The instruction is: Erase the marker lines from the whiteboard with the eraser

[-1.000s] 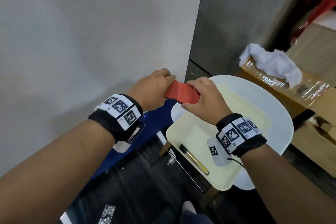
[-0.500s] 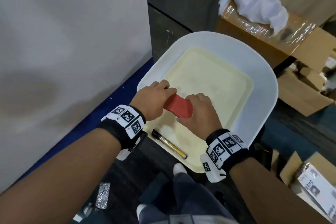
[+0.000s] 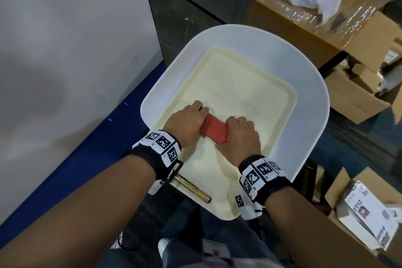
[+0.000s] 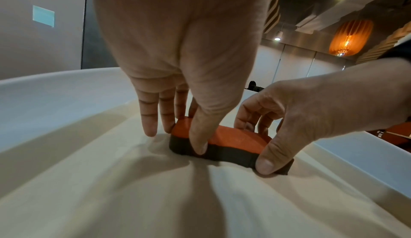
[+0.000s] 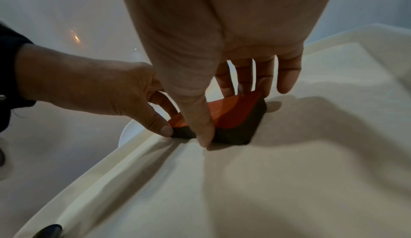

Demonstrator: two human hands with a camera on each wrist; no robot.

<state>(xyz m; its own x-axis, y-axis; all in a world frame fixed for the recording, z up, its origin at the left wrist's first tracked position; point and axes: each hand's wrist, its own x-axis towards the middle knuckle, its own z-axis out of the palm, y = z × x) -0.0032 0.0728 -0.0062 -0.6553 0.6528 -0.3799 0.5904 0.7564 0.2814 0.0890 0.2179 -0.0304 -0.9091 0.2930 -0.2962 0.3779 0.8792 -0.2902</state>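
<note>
A: From the head view, where do we stand?

B: We see the eraser (image 3: 214,129) lying on the cream tray (image 3: 272,93), which sits on a white chair seat (image 3: 313,98). Our left hand (image 3: 185,125) pinches its left end and our right hand (image 3: 240,135) its right end, so its long axis runs from one hand to the other, slanting a little toward us on the right. A marker (image 3: 193,187) lies at the tray's near edge, partly under the left wrist.

A: And the left wrist view?

B: There the left thumb and fingers curl down over one end, the thumb tip on the dark felt side. The eraser (image 4: 222,141) sits felt down and red back up, flat on the tray.

A: The right wrist view?

B: The same from the other side: our right thumb presses the near felt edge, and the fingers (image 5: 286,76) reach past the far edge. The left thumb closes on the other end.

A: Which hand is nearer, then?

B: Neither; both grip it equally. We see no whiteboard for certain here, though the pale wall (image 3: 65,50) lies to our left. We judge the eraser is being set down.
</note>
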